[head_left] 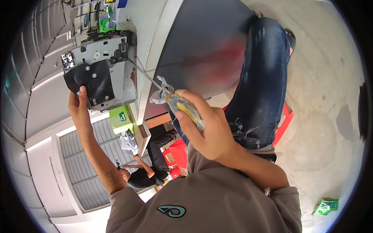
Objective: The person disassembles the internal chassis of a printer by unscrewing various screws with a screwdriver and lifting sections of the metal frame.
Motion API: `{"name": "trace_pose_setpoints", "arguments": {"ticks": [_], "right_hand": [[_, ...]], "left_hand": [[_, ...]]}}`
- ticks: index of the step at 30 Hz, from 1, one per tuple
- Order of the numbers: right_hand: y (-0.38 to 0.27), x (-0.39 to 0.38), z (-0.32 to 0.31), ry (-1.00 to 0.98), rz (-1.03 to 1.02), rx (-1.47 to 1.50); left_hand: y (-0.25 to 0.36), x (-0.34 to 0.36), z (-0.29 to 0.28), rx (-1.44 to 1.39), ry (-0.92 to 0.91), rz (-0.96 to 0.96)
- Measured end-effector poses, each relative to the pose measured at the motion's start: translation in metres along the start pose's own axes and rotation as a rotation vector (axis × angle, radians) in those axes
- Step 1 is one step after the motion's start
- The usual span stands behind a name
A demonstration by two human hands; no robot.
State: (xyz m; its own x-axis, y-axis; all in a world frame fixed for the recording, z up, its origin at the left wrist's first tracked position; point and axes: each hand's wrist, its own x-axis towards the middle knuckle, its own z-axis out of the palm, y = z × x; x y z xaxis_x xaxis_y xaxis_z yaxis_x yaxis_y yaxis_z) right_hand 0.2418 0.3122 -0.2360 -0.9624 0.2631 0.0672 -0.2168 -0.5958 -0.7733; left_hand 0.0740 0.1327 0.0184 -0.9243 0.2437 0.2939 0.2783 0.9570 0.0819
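A grey metal-framed machine part (116, 81) with black plastic pieces stands upright on the pale tabletop, partly covered by a black sheet (90, 79). My left hand (79, 101) grips its lower left edge, with a finger lying on the black sheet and the others mostly hidden. In my closed right hand (213, 134) is a screwdriver (144, 73); its handle is wrapped in a clear plastic bag held by a yellow band. The long shaft reaches to the black block (121, 52) on the part's right side. Whether the tip sits in a screw is too small to tell.
A green box (121, 119) stands on the table beside the part. Green packets (107, 24) and a wire rack (83, 19) are beyond it. Another person (145, 176) sits farther along, near red stools (178, 153). A green packet (326, 207) lies on the floor.
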Motion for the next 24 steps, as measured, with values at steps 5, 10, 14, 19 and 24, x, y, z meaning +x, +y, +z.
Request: {"name": "trace_pose_setpoints", "arguments": {"ticks": [5,10,14,19,24], "right_hand": [[0.003,0.0,-0.002,-0.035,0.075,0.024],[0.004,-0.003,-0.002,-0.035,0.1,0.037],[0.006,-0.002,0.001,0.003,-0.021,0.02],[0.005,0.001,0.001,-0.006,-0.03,-0.03],[0.004,-0.004,-0.001,-0.058,0.037,-0.01]], "left_hand": [[-0.01,0.005,-0.006,0.0,-0.039,-0.07],[-0.007,0.001,-0.001,-0.053,-0.025,-0.03],[-0.001,0.0,0.002,-0.05,-0.023,0.002],[-0.002,0.001,-0.001,-0.029,-0.028,-0.009],[-0.006,0.0,-0.001,-0.028,-0.034,-0.014]]}}
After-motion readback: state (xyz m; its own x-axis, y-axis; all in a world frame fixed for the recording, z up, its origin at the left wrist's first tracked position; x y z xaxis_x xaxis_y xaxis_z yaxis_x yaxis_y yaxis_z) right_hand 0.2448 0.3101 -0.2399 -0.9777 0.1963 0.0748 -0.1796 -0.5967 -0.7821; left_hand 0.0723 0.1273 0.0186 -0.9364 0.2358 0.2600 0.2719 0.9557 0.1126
